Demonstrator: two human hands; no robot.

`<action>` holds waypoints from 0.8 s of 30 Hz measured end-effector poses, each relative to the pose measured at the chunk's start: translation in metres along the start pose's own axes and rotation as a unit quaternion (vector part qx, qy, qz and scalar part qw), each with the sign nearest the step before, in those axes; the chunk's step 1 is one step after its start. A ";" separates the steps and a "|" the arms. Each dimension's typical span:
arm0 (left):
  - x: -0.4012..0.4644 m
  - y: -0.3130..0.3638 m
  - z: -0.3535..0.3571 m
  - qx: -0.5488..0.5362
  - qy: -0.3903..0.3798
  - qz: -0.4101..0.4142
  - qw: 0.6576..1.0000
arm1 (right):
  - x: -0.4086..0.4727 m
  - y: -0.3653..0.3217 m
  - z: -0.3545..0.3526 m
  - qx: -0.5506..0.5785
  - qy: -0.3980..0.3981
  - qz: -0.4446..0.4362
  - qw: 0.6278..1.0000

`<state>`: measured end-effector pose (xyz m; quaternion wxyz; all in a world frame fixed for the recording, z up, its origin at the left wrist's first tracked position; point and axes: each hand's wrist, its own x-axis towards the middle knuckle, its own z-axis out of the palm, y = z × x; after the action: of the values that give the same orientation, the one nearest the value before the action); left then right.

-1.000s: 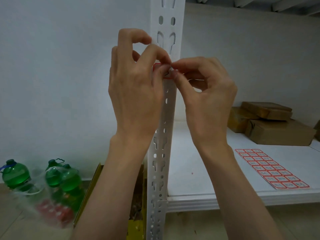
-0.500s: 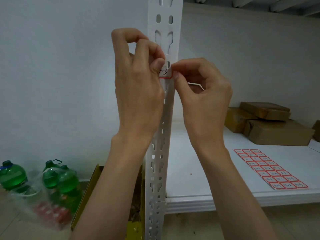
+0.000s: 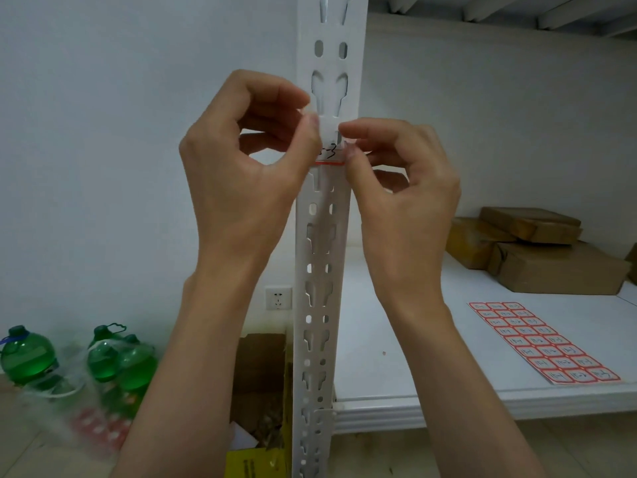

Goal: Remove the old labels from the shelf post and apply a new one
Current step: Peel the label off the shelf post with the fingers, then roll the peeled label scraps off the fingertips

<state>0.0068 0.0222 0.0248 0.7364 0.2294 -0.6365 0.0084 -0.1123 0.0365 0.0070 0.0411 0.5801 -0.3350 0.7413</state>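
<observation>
Closest to us, our two forearms rise from the bottom edge toward the middle of the view. Our left hand [image 3: 241,174] has its fingers curled, and its thumb and forefinger pinch the left edge of the label [image 3: 330,154] on the shelf post [image 3: 320,270]. Our right hand [image 3: 406,191] mirrors it at about three o'clock of the label: its fingers are curled and its thumb and forefinger tips nip the label's right edge. The label sits on the front face of the white slotted post, a little above the centre of the view, with dark handwriting on it and a red line along its lower edge; its top part is hidden by our fingertips, so we cannot tell whether it lies flat or is lifted.

Low at seven o'clock, green bottles [image 3: 27,357] stand on the floor, blurred, and an open cardboard box [image 3: 262,374] sits just left of the post's foot. At four o'clock a sheet of red-bordered labels [image 3: 541,343] lies flat on the white shelf [image 3: 396,339]. Farther back, at three o'clock, brown parcels [image 3: 551,263] are stacked on the same shelf. A wall socket [image 3: 278,298] shows on the wall just left of the post.
</observation>
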 end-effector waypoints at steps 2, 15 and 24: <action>0.001 0.006 -0.002 -0.028 -0.034 0.001 0.999 | 0.001 -0.004 -0.002 0.024 -0.004 0.001 1.000; -0.002 0.016 0.002 -0.061 -0.107 0.019 0.992 | 0.012 -0.016 -0.026 0.250 -0.073 0.236 0.936; -0.007 0.019 0.012 0.013 -0.102 0.055 0.993 | 0.015 0.017 -0.047 0.151 -0.076 0.274 0.947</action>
<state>-0.0120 0.0369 0.0260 0.6631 0.2035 -0.7195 0.0335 -0.1639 0.0443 0.0076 -0.2773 0.5200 -0.3675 0.7195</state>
